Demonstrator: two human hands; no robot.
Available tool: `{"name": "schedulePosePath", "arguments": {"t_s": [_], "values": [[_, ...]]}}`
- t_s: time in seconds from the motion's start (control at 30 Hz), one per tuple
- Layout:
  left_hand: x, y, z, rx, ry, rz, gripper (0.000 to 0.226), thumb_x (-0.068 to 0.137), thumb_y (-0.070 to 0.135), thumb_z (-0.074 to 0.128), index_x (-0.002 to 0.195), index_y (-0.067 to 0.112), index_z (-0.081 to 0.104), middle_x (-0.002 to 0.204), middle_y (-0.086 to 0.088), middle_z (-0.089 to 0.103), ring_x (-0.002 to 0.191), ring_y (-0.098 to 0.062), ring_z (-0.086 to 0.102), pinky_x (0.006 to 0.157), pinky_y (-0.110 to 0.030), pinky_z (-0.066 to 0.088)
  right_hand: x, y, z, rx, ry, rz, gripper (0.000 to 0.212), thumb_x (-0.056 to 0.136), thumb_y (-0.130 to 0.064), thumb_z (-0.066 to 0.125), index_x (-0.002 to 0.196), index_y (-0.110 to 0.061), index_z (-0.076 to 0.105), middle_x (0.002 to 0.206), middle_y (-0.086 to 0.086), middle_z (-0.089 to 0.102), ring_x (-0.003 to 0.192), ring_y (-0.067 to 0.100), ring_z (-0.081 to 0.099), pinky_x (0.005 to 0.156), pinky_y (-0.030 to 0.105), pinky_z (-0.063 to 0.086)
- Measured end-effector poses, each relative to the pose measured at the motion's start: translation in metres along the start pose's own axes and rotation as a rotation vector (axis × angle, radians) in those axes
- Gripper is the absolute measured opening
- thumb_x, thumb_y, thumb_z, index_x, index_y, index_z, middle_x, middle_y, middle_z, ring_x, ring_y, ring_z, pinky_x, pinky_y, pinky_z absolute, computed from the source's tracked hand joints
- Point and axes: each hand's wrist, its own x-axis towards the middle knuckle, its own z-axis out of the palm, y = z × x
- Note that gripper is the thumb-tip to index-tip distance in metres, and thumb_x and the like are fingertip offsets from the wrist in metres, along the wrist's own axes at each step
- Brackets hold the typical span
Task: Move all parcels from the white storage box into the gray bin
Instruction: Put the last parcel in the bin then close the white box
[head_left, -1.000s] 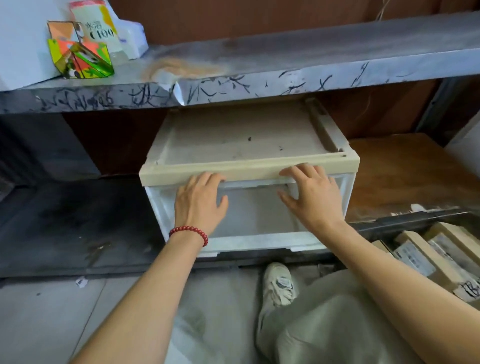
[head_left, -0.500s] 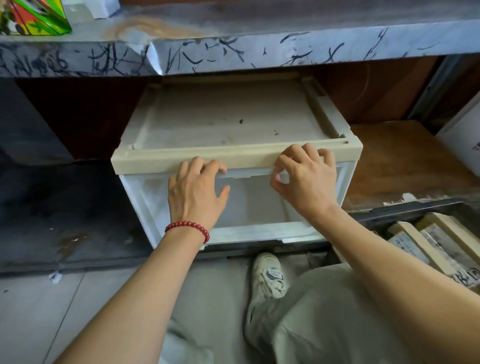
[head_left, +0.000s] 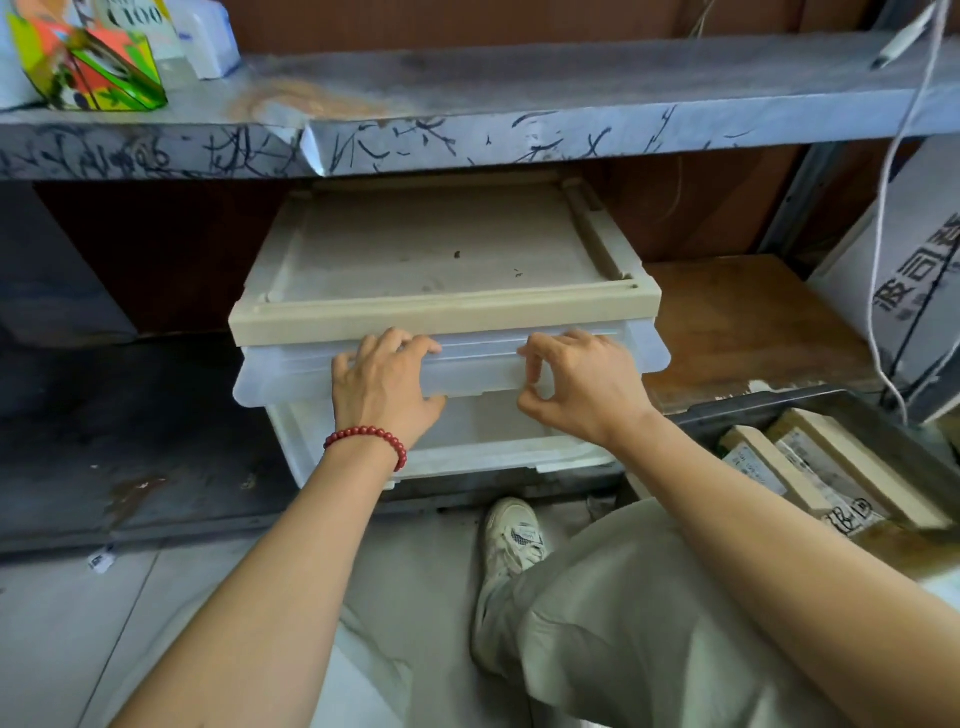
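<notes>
The scribbled-on gray shelf (head_left: 519, 140) runs right across the top of your view, and its far ends are cut off on both sides. The white storage box (head_left: 441, 260) sits tucked under it on the lower board, beige lid facing up at you. Your trouser leg (head_left: 649, 623) fills the bottom right.

The gray bin (head_left: 779, 405) is on the floor just right of the box. Only its dark rim and near corner show, since the frame edge chops the rest and your right forearm covers its left end. A few parcels (head_left: 810, 467) lie in it, labels too blurry to read.

The box's cloudy front flap (head_left: 478, 364) is tilted out from the opening. It hides most of the inside, so I honestly can't tell if anything's in there.

Your left hand (head_left: 384, 389) has its fingers hooked over the flap's top edge with the thumb underneath. Your right hand (head_left: 587, 389) pinches the same flap between curled fingers and thumb. A red bead bracelet (head_left: 369, 436) sits on the left wrist.
</notes>
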Motion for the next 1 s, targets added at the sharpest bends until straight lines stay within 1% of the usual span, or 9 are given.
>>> {"name": "schedulePosePath", "arguments": {"t_s": [0.1, 0.17, 0.23, 0.3, 0.4, 0.57, 0.7, 0.87, 1.0], "values": [[-0.012, 0.002, -0.007, -0.015, -0.021, 0.009, 0.042, 0.084, 0.040, 0.064, 0.124, 0.034, 0.053, 0.124, 0.008, 0.053, 0.118, -0.017, 0.045, 0.093, -0.034, 0.037, -0.009, -0.001, -0.009, 0.010, -0.055, 0.033, 0.036, 0.081, -0.042, 0.062, 0.110, -0.023, 0.053, 0.101, -0.003, 0.065, 0.092, 0.020, 0.057, 0.072, 0.029, 0.037], [-0.022, 0.003, -0.012, -0.026, -0.029, 0.010, 0.040, 0.085, 0.041, 0.062, 0.123, 0.034, 0.054, 0.124, 0.009, 0.054, 0.119, -0.016, 0.046, 0.092, -0.033, 0.038, -0.013, -0.001, -0.014, 0.058, -0.097, 0.066, 0.052, 0.080, -0.045, 0.063, 0.125, -0.025, 0.046, 0.119, -0.004, 0.062, 0.105, 0.020, 0.056, 0.083, 0.032, 0.042], [-0.032, 0.004, -0.016, -0.044, -0.040, 0.012, 0.039, 0.085, 0.041, 0.062, 0.123, 0.034, 0.055, 0.125, 0.011, 0.054, 0.120, -0.015, 0.045, 0.094, -0.033, 0.038, -0.018, 0.000, -0.017, 0.106, -0.159, 0.090, 0.060, 0.080, -0.049, 0.063, 0.132, -0.026, 0.045, 0.129, -0.005, 0.056, 0.116, 0.018, 0.051, 0.094, 0.035, 0.042], [-0.042, 0.005, -0.019, -0.055, -0.066, 0.021, 0.039, 0.084, 0.041, 0.063, 0.122, 0.035, 0.055, 0.125, 0.012, 0.054, 0.120, -0.015, 0.045, 0.096, -0.033, 0.038, -0.024, -0.001, -0.021, 0.094, -0.211, 0.077, 0.056, 0.080, -0.052, 0.063, 0.129, -0.028, 0.051, 0.127, -0.006, 0.054, 0.116, 0.016, 0.048, 0.094, 0.034, 0.043], [-0.057, 0.006, -0.027, -0.076, -0.113, 0.038, 0.039, 0.081, 0.043, 0.065, 0.119, 0.036, 0.056, 0.121, 0.014, 0.053, 0.119, -0.013, 0.045, 0.097, -0.033, 0.039, -0.038, -0.006, -0.030, 0.096, -0.238, 0.063, 0.050, 0.077, -0.051, 0.064, 0.122, -0.030, 0.056, 0.120, -0.008, 0.055, 0.112, 0.014, 0.048, 0.089, 0.031, 0.044], [-0.088, 0.007, -0.035, -0.049, -0.166, 0.084, 0.037, 0.077, 0.046, 0.066, 0.112, 0.039, 0.054, 0.111, 0.020, 0.052, 0.110, -0.007, 0.046, 0.083, -0.025, 0.041, -0.063, -0.017, -0.041, 0.111, -0.320, 0.062, 0.047, 0.074, -0.049, 0.067, 0.117, -0.030, 0.057, 0.117, -0.009, 0.056, 0.113, 0.015, 0.049, 0.085, 0.030, 0.041], [-0.110, 0.008, -0.031, -0.017, -0.149, 0.118, 0.036, 0.076, 0.047, 0.066, 0.109, 0.039, 0.055, 0.107, 0.021, 0.054, 0.109, -0.002, 0.047, 0.077, -0.021, 0.039, -0.077, -0.033, -0.047, -0.011, -0.373, 0.022, 0.051, 0.077, -0.049, 0.066, 0.122, -0.029, 0.054, 0.122, -0.007, 0.055, 0.116, 0.017, 0.051, 0.092, 0.034, 0.040], [-0.119, 0.002, -0.031, 0.023, -0.188, 0.108, 0.038, 0.076, 0.048, 0.066, 0.112, 0.041, 0.055, 0.110, 0.023, 0.054, 0.112, -0.003, 0.048, 0.084, -0.024, 0.044, -0.085, -0.052, -0.037, -0.154, -0.402, -0.075, 0.053, 0.082, -0.048, 0.064, 0.126, -0.022, 0.048, 0.123, 0.000, 0.055, 0.110, 0.025, 0.055, 0.088, 0.037, 0.041], [-0.119, 0.002, -0.030, 0.021, -0.176, 0.116, 0.039, 0.078, 0.049, 0.065, 0.114, 0.041, 0.054, 0.114, 0.022, 0.053, 0.113, -0.003, 0.047, 0.087, -0.025, 0.044, -0.082, -0.048, -0.040, -0.138, -0.400, -0.065, 0.053, 0.081, -0.048, 0.065, 0.126, -0.026, 0.048, 0.123, -0.001, 0.055, 0.108, 0.025, 0.056, 0.088, 0.036, 0.041]]}}
